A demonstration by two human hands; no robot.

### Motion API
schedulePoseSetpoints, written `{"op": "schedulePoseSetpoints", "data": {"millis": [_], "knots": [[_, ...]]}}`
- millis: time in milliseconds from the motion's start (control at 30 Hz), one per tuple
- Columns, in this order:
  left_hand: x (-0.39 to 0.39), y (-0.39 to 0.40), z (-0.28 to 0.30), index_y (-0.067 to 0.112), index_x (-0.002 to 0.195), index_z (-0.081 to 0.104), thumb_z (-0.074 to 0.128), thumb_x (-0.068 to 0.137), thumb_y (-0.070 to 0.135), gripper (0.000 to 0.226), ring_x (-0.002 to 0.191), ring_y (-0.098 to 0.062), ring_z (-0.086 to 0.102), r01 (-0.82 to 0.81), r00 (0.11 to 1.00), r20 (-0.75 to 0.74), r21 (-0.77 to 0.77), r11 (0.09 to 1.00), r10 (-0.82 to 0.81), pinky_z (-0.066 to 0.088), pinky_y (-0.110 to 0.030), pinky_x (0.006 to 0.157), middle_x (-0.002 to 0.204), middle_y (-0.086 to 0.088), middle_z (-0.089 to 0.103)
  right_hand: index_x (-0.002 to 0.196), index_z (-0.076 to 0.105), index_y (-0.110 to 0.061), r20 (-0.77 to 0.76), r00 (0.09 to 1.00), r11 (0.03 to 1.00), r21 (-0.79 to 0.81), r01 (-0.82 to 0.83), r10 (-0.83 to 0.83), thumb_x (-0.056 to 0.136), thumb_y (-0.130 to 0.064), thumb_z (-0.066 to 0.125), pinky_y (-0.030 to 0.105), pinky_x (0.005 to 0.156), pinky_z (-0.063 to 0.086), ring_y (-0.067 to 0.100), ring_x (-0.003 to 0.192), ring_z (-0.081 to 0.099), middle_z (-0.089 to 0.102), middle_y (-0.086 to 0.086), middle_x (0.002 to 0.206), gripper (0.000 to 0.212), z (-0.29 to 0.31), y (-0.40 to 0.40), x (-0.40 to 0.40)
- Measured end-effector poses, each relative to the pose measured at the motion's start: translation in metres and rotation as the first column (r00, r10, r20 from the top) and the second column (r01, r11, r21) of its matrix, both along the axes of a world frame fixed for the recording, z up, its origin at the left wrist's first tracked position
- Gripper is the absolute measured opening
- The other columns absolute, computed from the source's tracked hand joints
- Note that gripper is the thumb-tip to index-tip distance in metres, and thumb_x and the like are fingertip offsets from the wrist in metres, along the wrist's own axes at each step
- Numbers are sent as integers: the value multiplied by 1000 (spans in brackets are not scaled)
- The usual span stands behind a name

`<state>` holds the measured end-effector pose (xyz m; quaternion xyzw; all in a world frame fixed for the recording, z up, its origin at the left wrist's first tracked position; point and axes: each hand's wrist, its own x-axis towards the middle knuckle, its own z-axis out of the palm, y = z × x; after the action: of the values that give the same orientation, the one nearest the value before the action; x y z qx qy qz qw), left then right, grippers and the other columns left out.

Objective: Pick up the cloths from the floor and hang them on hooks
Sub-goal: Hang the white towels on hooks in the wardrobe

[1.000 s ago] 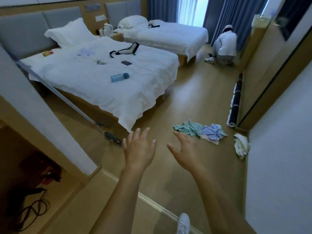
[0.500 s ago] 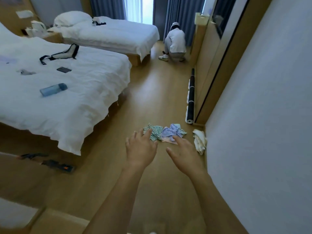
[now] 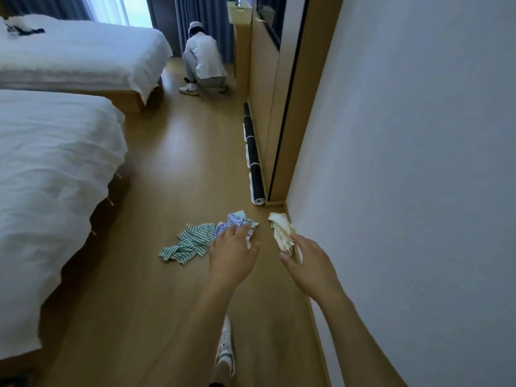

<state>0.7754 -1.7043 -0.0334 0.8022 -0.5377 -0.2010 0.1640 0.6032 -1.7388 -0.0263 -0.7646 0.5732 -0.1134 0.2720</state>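
Left hand point(image 3: 233, 254): stretched forward over the floor, palm down, fingers loosely spread and holding nothing; its fingertips overlap the near edge of the blue cloth in this view, and I cannot tell whether they touch it.
Right hand point(image 3: 305, 259): stretched toward the white cloth, fingers relaxed and a little apart, holding nothing; the fingertips sit at the cloth's near end, contact unclear.
Green cloth point(image 3: 188, 241): green-and-white striped, crumpled on the floor, left of the blue one and touching it.
Blue cloth point(image 3: 236, 220): blue-and-white striped, bunched on the floor between the green and white cloths.
White cloth point(image 3: 280, 230): cream, crumpled on the floor against the base of the wall.
Floor point(image 3: 181, 163): light wood.
Wall point(image 3: 418, 163): plain white, on the right.
Mat point(image 3: 255, 160): dark roll lying along the wooden panel beyond the cloths.
Beds point(image 3: 55, 163): two, with white covers, on the left.
Other person point(image 3: 203, 61): crouched at the far end by the curtains, back turned.
Shoe point(image 3: 224, 347): white, on the floor below the left forearm.
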Motion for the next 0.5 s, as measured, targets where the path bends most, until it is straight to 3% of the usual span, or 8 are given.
{"op": "schedulePoseSetpoints", "data": {"millis": [300,500], "knots": [[66,-148,-5,23,137,50,50,96,38,43,126,-29,47,52,996,-65,-21,998,-54,36,-38,101,139,-4,52,146,38,-27,-68,995,995,65,79,-75,94,-49,53,33,104,39,18,130,45,45,-2,146,59,-3,-130,60],[96,-213,-30,24,140,48,51,96,40,47,127,-31,47,82,991,-108,29,996,-79,37,-42,104,141,-5,50,144,40,-26,-89,991,989,102,111,-102,94,-45,54,31,102,38,19,129,45,47,1,144,55,-18,-192,85]]}}
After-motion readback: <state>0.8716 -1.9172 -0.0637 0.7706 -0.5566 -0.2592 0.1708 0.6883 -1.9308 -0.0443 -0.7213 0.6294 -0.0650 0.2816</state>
